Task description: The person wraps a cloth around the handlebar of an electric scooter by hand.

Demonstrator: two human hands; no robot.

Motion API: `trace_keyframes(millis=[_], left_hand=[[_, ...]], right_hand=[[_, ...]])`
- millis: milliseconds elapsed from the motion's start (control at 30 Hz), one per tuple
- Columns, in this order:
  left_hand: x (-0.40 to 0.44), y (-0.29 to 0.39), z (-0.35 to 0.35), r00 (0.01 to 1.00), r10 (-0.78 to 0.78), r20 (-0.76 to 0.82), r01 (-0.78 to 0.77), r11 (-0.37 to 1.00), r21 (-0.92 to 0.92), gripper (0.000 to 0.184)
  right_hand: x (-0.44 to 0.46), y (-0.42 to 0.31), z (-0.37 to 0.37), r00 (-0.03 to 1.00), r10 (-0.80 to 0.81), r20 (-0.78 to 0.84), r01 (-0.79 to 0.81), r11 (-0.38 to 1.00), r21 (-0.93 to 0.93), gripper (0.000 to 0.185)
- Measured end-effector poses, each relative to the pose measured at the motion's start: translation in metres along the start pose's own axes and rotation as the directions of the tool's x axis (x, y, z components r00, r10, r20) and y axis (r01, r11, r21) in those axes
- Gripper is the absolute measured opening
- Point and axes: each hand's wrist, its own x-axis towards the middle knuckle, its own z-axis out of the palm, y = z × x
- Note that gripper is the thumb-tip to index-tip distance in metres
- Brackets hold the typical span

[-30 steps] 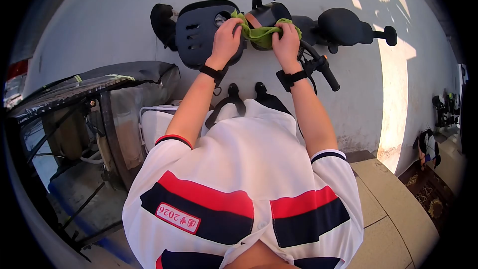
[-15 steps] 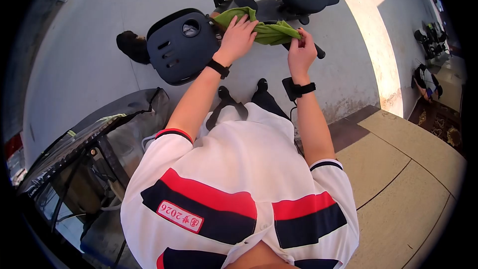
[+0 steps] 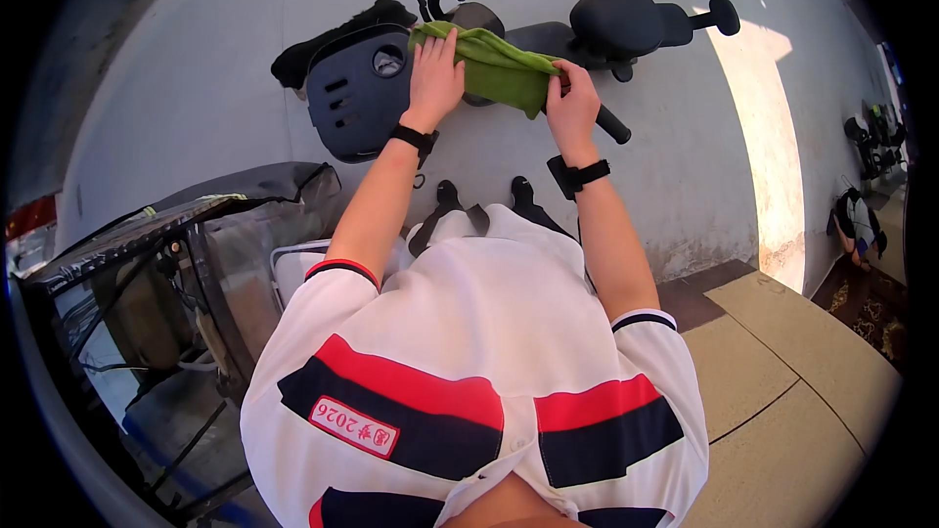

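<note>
A green cloth (image 3: 504,76) is stretched between my two hands over the front part of a dark scooter (image 3: 548,37). My left hand (image 3: 436,80) is at the cloth's left end, its fingers close together on the fabric. With pinched fingers, my right hand (image 3: 572,103) holds the cloth's upper right corner. The lower edge of the cloth hangs loose. Just left of my left hand is the scooter's dark basket (image 3: 357,98), with a round hole in it. A handlebar grip (image 3: 613,125) sticks out beyond my right hand.
A covered vehicle with a dark frame (image 3: 210,274) stands at the left. The scooter's seat (image 3: 616,22) is at the upper right. Beige tiles (image 3: 753,352) form a raised step at the lower right. Farther right, a person (image 3: 858,225) is near a patterned mat (image 3: 861,308).
The bunched green cloth has been spread out flatter between my hands. My left hand has shifted to its left end, and the view has moved around the scooter.
</note>
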Motion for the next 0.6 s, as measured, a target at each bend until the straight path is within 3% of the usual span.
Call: trace_keyframes(millis=[100, 133, 233, 267, 333, 433, 500, 600], left_hand=[[-0.003, 0.016, 0.003, 1.0, -0.011, -0.005, 0.012, 0.998, 0.054, 0.056], [-0.005, 0.022, 0.002, 1.0, -0.02, 0.002, 0.019, 0.998, 0.066, 0.056], [-0.009, 0.047, -0.006, 0.995, -0.09, 0.045, 0.097, 0.98, -0.173, 0.051], [-0.012, 0.061, -0.006, 0.98, -0.197, 0.002, 0.189, 0.94, -0.285, 0.041], [-0.017, 0.07, -0.007, 0.97, -0.243, -0.011, 0.227, 0.919, -0.322, 0.034], [-0.021, 0.089, -0.007, 0.96, -0.264, -0.096, 0.193, 0.868, -0.458, 0.019], [-0.022, 0.098, -0.012, 0.948, -0.312, -0.057, 0.262, 0.87, -0.417, 0.017], [-0.022, 0.108, -0.015, 0.959, -0.251, -0.131, 0.189, 0.912, -0.365, 0.015]], right_hand=[[0.004, -0.001, -0.014, 0.998, 0.061, 0.031, -0.062, 0.997, 0.054, 0.016], [0.006, 0.001, -0.019, 1.0, -0.006, 0.001, 0.006, 0.999, 0.045, 0.013], [0.011, 0.016, -0.034, 0.965, -0.191, -0.178, 0.193, 0.981, -0.006, 0.012], [0.01, 0.021, -0.041, 0.986, -0.091, -0.14, 0.103, 0.992, 0.079, 0.012], [0.004, 0.03, -0.057, 0.994, 0.104, -0.042, -0.091, 0.969, 0.23, 0.012], [0.001, 0.043, -0.078, 0.993, 0.115, -0.028, -0.107, 0.971, 0.213, 0.013], [-0.002, 0.049, -0.092, 0.991, 0.135, -0.011, -0.129, 0.968, 0.215, 0.013], [-0.007, 0.055, -0.105, 0.99, 0.138, -0.031, -0.132, 0.98, 0.152, 0.014]])
